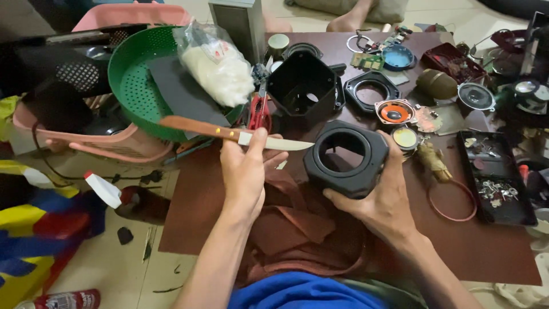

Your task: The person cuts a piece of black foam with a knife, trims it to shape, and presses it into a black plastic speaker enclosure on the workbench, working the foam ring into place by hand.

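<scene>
The low brown table (492,252) is strewn with pulled-apart speaker parts: a black box housing (302,91), loose drivers, a green colander (128,86); disassembly looks well underway. The black speaker frame (346,159) sits gripped in the right hand (384,197); just beside it, the left hand (245,171) clasps a wooden-handled knife (229,134), blade tip almost touching the frame's rim; prying seems unfinished

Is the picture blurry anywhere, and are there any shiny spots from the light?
Head view: the left hand, the knife and the black square frame in the right hand look sharp; the plastic bag shows white glare; the far edges bend and soften a little.
</scene>
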